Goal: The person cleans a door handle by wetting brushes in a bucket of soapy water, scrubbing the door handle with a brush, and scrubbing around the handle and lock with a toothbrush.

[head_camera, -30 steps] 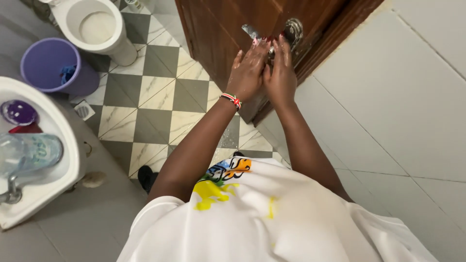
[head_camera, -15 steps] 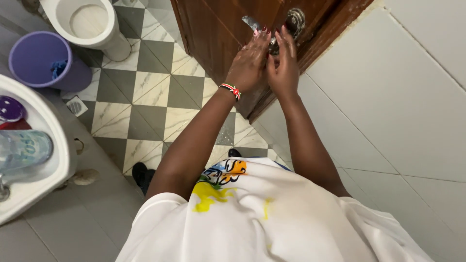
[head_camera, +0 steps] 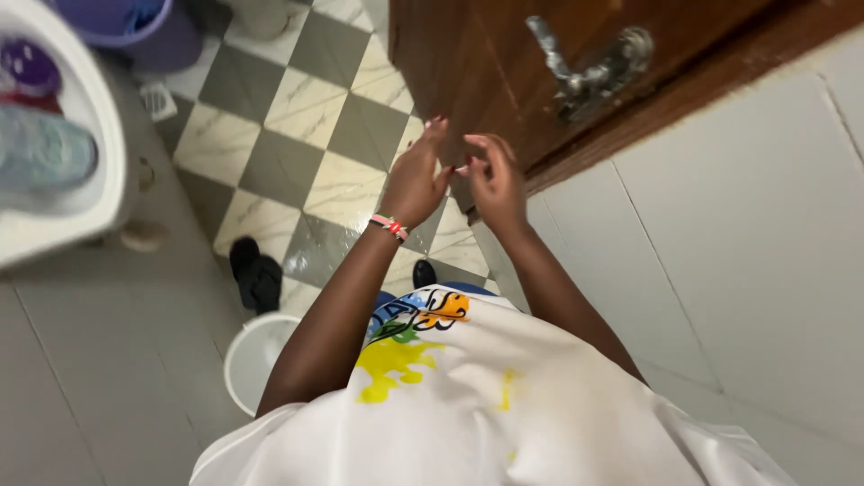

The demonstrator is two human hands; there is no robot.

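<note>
Door handle (head_camera: 589, 67), a metal lever, sits upper right of frame on the wooden door (head_camera: 468, 54). Left hand (head_camera: 414, 180) and right hand (head_camera: 493, 180) hover below it at frame centre, fingers loosely curled, holding nothing, apart from the lever.

One metal door handle (head_camera: 589, 67), one white sink (head_camera: 103, 171), one purple bucket (head_camera: 157, 31), one small white bin (head_camera: 252, 360), two black shoes (head_camera: 255, 277), one beaded wristband (head_camera: 390, 225)

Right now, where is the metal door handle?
In the head view, the metal door handle sits upper right on the brown wooden door, above both hands, untouched.
</note>
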